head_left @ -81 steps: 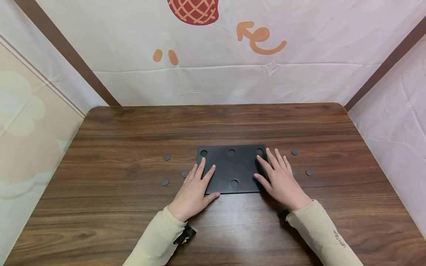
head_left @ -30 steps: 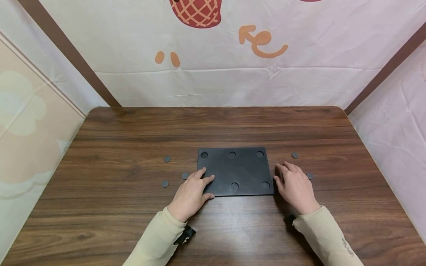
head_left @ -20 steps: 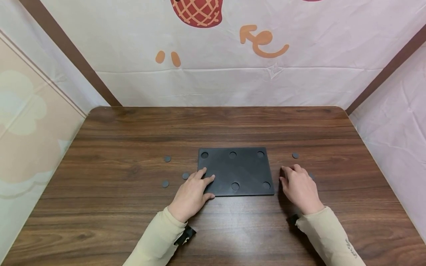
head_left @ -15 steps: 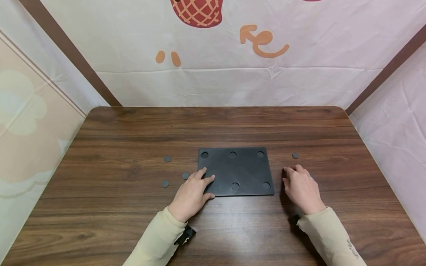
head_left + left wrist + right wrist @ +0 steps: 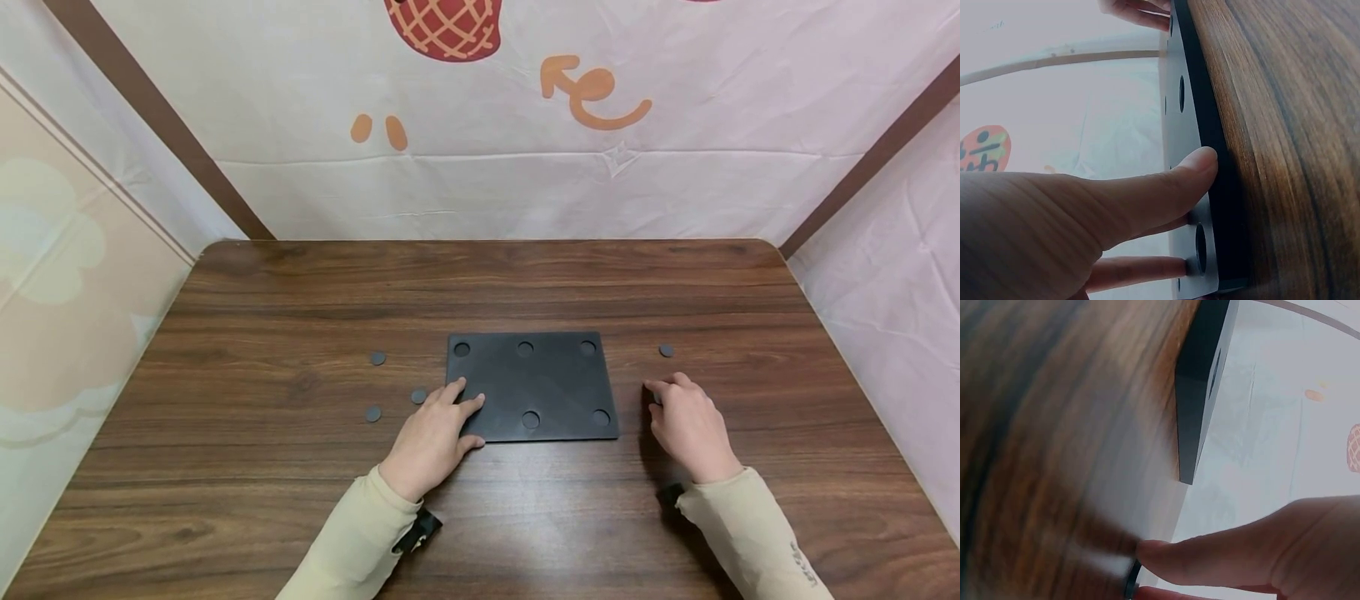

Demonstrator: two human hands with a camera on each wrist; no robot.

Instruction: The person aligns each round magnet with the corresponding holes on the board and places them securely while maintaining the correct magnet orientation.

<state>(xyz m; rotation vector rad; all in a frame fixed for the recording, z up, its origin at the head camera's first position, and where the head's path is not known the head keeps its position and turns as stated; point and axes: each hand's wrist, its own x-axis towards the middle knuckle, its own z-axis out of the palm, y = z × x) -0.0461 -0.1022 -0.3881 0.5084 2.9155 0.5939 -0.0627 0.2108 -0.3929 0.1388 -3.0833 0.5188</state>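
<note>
A black rectangular board [image 5: 534, 379] with several round recesses lies flat on the table. My left hand [image 5: 427, 433] rests on its front left corner, fingers spread over the top. In the left wrist view the thumb [image 5: 1194, 169] touches the front edge beside a recess. To the right of the board, my right hand [image 5: 693, 425] is low over the table, thumb and index finger around a small dark disc [image 5: 657, 397]. The right wrist view shows the thumb tip at the thin rim of that disc [image 5: 1133, 578], close to the tabletop.
Another dark disc [image 5: 666, 351] lies beyond my right hand. Left of the board, a disc [image 5: 378, 358] and a disc [image 5: 372, 413] lie apart, with one more disc [image 5: 418, 397] near my left fingers. A printed cloth wall [image 5: 480, 192] stands behind the wooden table [image 5: 225, 500].
My right hand has left the board's right edge, bent its fingers and shifted rightward, covering the outer right disc. My left hand has drawn slightly back, fingers more bent, still on the board.
</note>
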